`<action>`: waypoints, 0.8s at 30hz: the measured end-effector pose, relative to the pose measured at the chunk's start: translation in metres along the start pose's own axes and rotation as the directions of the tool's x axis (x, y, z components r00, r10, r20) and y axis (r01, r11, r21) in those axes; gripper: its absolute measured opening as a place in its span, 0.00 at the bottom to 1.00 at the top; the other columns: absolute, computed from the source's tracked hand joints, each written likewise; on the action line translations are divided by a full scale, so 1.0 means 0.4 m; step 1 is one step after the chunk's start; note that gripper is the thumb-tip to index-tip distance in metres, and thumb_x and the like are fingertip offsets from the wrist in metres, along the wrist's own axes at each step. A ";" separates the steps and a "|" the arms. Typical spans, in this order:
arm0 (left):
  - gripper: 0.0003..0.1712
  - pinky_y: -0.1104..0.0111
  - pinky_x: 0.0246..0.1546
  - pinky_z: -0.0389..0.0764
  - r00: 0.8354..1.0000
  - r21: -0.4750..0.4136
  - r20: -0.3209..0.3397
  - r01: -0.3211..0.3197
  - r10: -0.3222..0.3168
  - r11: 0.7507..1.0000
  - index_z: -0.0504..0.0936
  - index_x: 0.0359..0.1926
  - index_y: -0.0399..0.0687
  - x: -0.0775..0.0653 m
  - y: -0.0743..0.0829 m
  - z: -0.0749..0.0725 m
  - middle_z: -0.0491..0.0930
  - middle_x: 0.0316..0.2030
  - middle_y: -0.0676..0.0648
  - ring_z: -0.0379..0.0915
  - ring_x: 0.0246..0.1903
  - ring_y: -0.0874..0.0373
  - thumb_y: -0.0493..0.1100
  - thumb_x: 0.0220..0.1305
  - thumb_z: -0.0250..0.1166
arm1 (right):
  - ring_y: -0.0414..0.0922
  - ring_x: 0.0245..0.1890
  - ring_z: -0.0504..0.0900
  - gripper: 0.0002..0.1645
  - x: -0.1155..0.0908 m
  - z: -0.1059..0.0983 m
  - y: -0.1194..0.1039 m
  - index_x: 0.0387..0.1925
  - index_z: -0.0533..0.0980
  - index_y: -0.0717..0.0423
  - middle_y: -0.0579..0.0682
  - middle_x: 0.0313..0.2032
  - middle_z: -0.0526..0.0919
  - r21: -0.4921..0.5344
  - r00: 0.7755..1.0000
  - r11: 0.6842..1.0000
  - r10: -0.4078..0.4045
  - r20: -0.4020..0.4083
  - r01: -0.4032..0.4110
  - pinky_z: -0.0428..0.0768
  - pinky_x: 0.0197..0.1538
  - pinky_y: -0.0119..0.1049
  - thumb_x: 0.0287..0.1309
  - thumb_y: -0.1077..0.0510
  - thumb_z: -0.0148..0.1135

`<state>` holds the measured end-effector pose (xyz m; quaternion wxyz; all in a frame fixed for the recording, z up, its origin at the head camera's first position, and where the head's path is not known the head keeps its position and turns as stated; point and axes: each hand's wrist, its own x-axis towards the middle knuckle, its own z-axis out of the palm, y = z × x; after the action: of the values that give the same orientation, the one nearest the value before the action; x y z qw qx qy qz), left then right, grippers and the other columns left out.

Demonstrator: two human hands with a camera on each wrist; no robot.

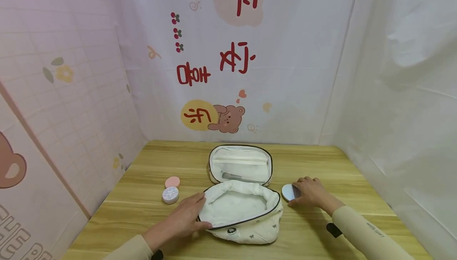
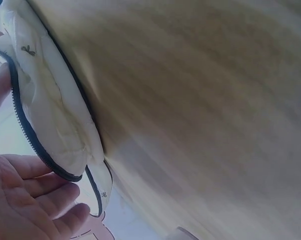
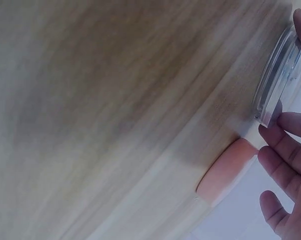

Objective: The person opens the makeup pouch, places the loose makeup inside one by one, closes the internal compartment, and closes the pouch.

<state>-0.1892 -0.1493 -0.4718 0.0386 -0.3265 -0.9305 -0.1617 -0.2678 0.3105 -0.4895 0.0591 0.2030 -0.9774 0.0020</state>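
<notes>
A cream cosmetic bag [image 1: 250, 232] with dark zip edging lies unzipped on the table, its lid [image 1: 239, 155] folded back. My left hand [image 1: 185, 214] holds the left end of its rim; in the left wrist view, thumb and fingers lie along the zip edge [image 2: 28, 132]. To the right of the bag, my right hand [image 1: 311, 192] pinches a round flat compact [image 1: 288, 193] by its edges. The right wrist view shows the compact's clear side [image 3: 275, 82], with a pinkish-orange piece [image 3: 225, 172] beside it, which I cannot place in the head view.
A makeup brush [image 1: 231, 176] lies in the lid. At the left of the table are a pink round case [image 1: 173, 181] and a white round case with a star pattern [image 1: 170, 195]. Printed cloth walls [image 1: 285, 73] stand behind and on both sides of the wooden table [image 1: 160, 155].
</notes>
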 end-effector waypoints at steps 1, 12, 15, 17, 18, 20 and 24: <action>0.48 0.46 0.60 0.68 1.000 0.007 -0.001 -0.009 0.009 1.000 0.71 0.62 0.24 0.002 -0.002 -0.001 0.69 0.63 0.31 0.66 0.62 0.37 0.62 0.57 0.71 | 0.56 0.45 0.78 0.46 0.000 -0.001 -0.001 0.48 0.82 0.56 0.52 0.42 0.82 -0.001 1.000 1.000 -0.003 -0.001 0.003 0.72 0.41 0.55 0.36 0.26 0.74; 0.50 0.49 0.59 0.70 0.998 0.056 0.004 -0.055 0.055 0.997 0.72 0.60 0.24 0.009 -0.009 -0.004 0.73 0.59 0.32 0.69 0.59 0.40 0.64 0.55 0.71 | 0.52 0.40 0.78 0.41 0.009 -0.007 -0.008 0.45 0.83 0.56 0.52 0.40 0.81 0.016 0.999 1.000 0.014 -0.041 -0.014 0.72 0.38 0.52 0.38 0.29 0.74; 0.50 0.49 0.59 0.70 0.999 0.052 0.010 -0.053 0.052 0.997 0.72 0.61 0.24 0.009 -0.010 -0.002 0.73 0.59 0.32 0.69 0.60 0.40 0.64 0.55 0.71 | 0.52 0.39 0.78 0.40 0.018 -0.012 -0.010 0.47 0.83 0.57 0.52 0.40 0.81 0.031 0.997 0.999 0.031 -0.067 -0.029 0.72 0.37 0.52 0.40 0.32 0.74; 0.50 0.49 0.59 0.70 0.999 0.052 0.014 -0.052 0.051 0.997 0.72 0.61 0.23 0.009 -0.010 -0.001 0.73 0.59 0.32 0.69 0.60 0.40 0.64 0.55 0.71 | 0.51 0.38 0.78 0.40 0.027 -0.019 -0.016 0.47 0.82 0.58 0.53 0.40 0.81 0.052 0.996 0.998 0.038 -0.082 -0.034 0.72 0.36 0.52 0.41 0.33 0.74; 0.50 0.49 0.59 0.70 0.999 0.052 0.015 -0.051 0.051 0.997 0.72 0.61 0.23 0.010 -0.010 0.000 0.73 0.59 0.32 0.69 0.60 0.40 0.64 0.56 0.71 | 0.50 0.37 0.78 0.40 0.032 -0.022 -0.021 0.48 0.82 0.58 0.53 0.41 0.81 0.062 0.995 0.997 0.045 -0.086 -0.040 0.72 0.36 0.52 0.42 0.32 0.74; 0.50 0.49 0.59 0.70 0.999 0.053 0.018 -0.051 0.051 0.997 0.71 0.61 0.23 0.010 -0.011 0.001 0.73 0.59 0.32 0.69 0.60 0.40 0.64 0.56 0.71 | 0.48 0.36 0.78 0.41 0.042 -0.032 -0.032 0.49 0.82 0.58 0.53 0.41 0.81 0.084 0.995 0.996 0.049 -0.089 -0.041 0.72 0.37 0.51 0.42 0.32 0.74; 0.51 0.49 0.59 0.70 0.998 0.050 0.023 -0.052 0.051 0.997 0.71 0.61 0.22 0.009 -0.012 0.003 0.72 0.59 0.31 0.69 0.60 0.39 0.64 0.56 0.71 | 0.47 0.37 0.78 0.43 0.063 -0.052 -0.064 0.51 0.81 0.58 0.53 0.42 0.81 0.120 0.996 0.993 0.026 -0.085 -0.016 0.73 0.39 0.54 0.43 0.31 0.73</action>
<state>-0.1950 -0.1503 -0.4735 0.0409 -0.3510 -0.9259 -0.1334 -0.2782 0.2777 -0.4663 0.0889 0.1957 -0.9741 0.0697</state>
